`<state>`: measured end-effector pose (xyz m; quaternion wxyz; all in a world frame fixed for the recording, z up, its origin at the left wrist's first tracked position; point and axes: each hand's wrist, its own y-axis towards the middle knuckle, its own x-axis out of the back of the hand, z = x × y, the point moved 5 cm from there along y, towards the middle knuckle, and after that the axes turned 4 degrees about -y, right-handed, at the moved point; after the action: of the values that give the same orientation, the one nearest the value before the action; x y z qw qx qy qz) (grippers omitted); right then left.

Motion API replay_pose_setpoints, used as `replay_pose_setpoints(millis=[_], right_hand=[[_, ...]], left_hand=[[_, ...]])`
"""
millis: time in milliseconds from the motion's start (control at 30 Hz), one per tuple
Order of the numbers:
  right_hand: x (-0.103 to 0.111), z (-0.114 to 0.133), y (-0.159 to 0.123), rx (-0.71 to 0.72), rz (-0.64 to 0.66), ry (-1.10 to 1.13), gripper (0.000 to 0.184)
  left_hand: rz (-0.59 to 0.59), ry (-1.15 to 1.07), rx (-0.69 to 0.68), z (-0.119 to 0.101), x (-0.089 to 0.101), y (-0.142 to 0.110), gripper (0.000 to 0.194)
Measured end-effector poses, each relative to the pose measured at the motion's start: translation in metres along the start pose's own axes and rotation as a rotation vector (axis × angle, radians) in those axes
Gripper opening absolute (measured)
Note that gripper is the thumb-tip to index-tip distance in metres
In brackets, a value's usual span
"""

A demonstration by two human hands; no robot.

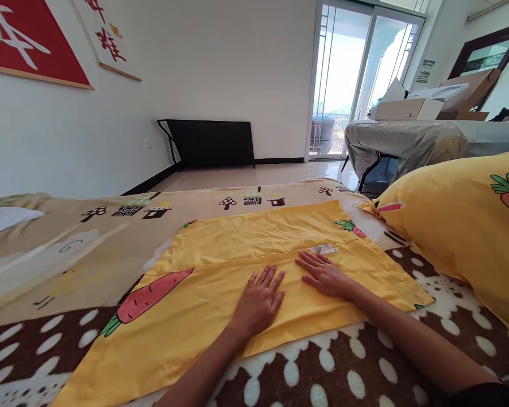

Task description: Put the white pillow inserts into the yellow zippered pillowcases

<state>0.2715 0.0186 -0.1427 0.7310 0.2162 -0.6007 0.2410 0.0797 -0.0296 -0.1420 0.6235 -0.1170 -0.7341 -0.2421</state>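
Observation:
A yellow pillowcase (220,316) printed with carrots lies spread on the bed, with a seam or opening edge running across it. My left hand (259,299) rests palm down on its near half, fingers spread and pointing away from me. To the right, my right hand (326,275) also lies flat on the cloth, its fingertips beside the seam and close to a small white printed figure. Both hands are open and press on the fabric without gripping it. Shallow wrinkles run through the cloth around them.
Beneath is a patterned blanket (331,362), brown with white spots and beige with printed houses. A plump yellow pillow (449,215) sits at the right. Past the bed are a plastic-covered table (402,138) with boxes (407,108), a folded black frame (212,143) against the wall and glass doors (343,73).

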Motion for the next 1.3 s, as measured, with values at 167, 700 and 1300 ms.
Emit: replay_pose_setpoints(millis=[167,700,1300], right_hand=[[0.001,-0.018,-0.009,-0.05,0.011,-0.009,0.062],[0.004,-0.107,-0.053,-0.34,0.007,-0.056,0.066],[0.009,-0.131,-0.072,-0.476,-0.018,-0.193,0.064]], left_hand=[[-0.001,-0.003,-0.001,0.001,-0.001,0.0,0.05],[-0.046,-0.002,-0.014,0.001,-0.003,0.0,0.05],[0.153,-0.136,-0.343,-0.031,0.011,-0.021,0.05]])
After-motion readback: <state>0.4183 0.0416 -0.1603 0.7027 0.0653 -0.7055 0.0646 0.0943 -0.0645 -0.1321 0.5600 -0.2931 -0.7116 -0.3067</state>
